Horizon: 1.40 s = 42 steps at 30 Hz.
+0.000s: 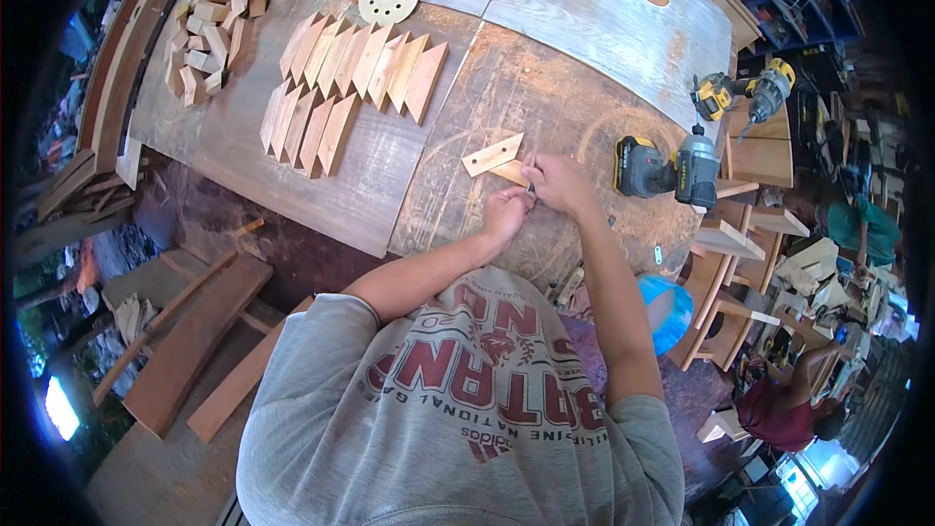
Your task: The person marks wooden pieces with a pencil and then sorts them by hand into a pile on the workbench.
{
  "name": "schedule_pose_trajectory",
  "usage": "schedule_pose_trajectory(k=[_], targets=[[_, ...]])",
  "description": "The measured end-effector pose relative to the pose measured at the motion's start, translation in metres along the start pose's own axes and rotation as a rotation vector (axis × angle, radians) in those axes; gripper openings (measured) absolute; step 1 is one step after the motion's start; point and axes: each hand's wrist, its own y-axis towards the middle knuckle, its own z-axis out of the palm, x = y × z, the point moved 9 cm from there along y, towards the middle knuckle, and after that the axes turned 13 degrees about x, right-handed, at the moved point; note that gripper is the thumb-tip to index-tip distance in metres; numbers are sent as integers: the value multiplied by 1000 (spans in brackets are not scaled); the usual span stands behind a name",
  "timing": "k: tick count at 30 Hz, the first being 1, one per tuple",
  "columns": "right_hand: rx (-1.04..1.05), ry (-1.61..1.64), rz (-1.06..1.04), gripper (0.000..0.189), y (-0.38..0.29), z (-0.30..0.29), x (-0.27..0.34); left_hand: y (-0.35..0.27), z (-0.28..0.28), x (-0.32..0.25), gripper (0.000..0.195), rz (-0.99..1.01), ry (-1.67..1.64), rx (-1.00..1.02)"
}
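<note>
My left hand (508, 213) and my right hand (561, 181) meet over the worktable, fingers closed around a small metal piece (529, 190) that they mostly hide. A slender rod (538, 133) extends beyond my right fingers; whether it is held or lies on the table cannot be told. Just past my fingertips lies an angled wooden block (493, 154) with two dark drilled holes. Another wooden block (510, 172) sits partly beneath it, its near end covered by my right hand. To the right of my hands, a yellow-and-black cordless impact driver (697, 168) rests on the table.
A cordless drill (767, 91) lies farther right. Angle-cut blocks (350, 62) stand in two rows at left, near a heap of offcuts (208, 36) and a perforated sanding disc (388, 6). Wooden frames (719, 307) and a blue round object (668, 314) flank my right arm. Two people work beyond.
</note>
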Motion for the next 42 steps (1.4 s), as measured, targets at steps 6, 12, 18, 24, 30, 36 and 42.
schedule_pose_trajectory(k=[6, 12, 18, 24, 30, 36, 42], targets=[[-258, 152, 3, 28, -4, -23, -31, 2, 2, -2, 9, -23, 5, 44], [-460, 205, -35, 30, -56, -36, -34, -10, -8, -8, 6, -110, 197, 230], [-665, 569, -9, 32, -112, 17, -74, -85, 34, -158, 17, 1043, 1594, 221], [-672, 882, -9, 23, -136, 69, -116, -55, 34, -116, 19, 946, 1803, 409], [-726, 900, -141, 21, -160, 77, -99, -148, -84, -168, 14, 889, 1314, -157], [-660, 985, -77, 18, -146, 103, -108, -157, -190, -196, 14, 744, 1337, -634], [-609, 897, -76, 18, -137, 92, -70, -144, -200, -182, 14, 725, 1409, -870]])
